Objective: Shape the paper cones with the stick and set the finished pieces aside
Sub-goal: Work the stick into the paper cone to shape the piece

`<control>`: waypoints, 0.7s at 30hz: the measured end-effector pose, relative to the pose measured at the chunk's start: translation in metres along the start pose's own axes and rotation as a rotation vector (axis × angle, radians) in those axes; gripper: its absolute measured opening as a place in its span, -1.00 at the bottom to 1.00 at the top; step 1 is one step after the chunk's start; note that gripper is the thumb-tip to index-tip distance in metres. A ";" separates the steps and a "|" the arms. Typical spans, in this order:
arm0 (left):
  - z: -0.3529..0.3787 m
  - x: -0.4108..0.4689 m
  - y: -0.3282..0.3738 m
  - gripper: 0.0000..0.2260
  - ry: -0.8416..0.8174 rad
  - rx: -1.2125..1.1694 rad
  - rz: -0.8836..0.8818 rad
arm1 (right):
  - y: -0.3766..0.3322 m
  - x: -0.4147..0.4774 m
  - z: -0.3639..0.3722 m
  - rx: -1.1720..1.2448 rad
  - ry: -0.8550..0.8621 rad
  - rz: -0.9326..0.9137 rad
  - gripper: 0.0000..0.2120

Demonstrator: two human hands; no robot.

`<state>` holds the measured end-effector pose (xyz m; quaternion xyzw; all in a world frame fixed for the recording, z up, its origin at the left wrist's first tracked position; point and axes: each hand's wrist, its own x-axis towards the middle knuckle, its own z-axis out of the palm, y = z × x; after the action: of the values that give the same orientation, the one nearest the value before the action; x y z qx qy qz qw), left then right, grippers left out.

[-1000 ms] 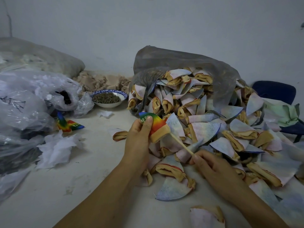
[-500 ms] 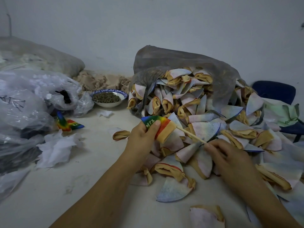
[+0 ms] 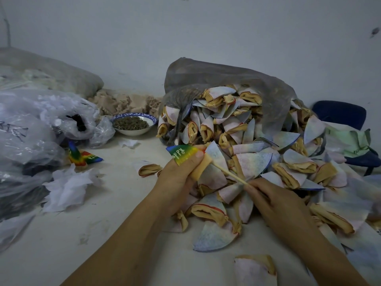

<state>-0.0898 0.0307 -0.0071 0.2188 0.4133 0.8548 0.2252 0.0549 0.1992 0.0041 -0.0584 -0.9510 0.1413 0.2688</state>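
While left hand [image 3: 177,179] grips cone [image 3: 183,154], right [image 3: 277,203] pinches stick [image 3: 229,173]

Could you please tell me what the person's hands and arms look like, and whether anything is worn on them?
Both are bare. The left hand and the right hand wear no gloves, and no rings show. The left forearm and the right forearm carry no sleeve, watch or bracelet as far as the frame reaches.

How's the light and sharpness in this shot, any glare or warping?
Head view: dim, flat light with soft shadows; faint sheen on the clear plastic bags; some wide-angle bending toward the edges; the rainbow cone and stick look reasonably sharp.
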 end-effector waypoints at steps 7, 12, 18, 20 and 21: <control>-0.008 -0.004 0.004 -0.70 0.120 0.664 0.011 | -0.002 0.001 0.006 -0.197 -0.043 0.079 -0.76; -0.012 -0.004 0.004 -0.84 0.057 0.762 0.044 | 0.003 0.004 -0.006 -0.346 -0.169 0.134 -0.65; -0.008 -0.007 0.002 -0.84 0.033 0.779 0.061 | 0.003 0.004 0.000 -0.041 -0.138 0.199 -0.25; -0.004 -0.007 0.001 -0.75 0.088 0.651 0.028 | 0.000 0.004 -0.001 -0.052 -0.044 0.130 -0.54; -0.003 -0.007 0.001 -0.70 0.106 0.582 0.010 | -0.002 0.004 -0.003 -0.079 -0.018 0.101 -0.72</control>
<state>-0.0863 0.0244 -0.0092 0.2311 0.6511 0.7118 0.1268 0.0529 0.1988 0.0088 -0.1154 -0.9541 0.1174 0.2503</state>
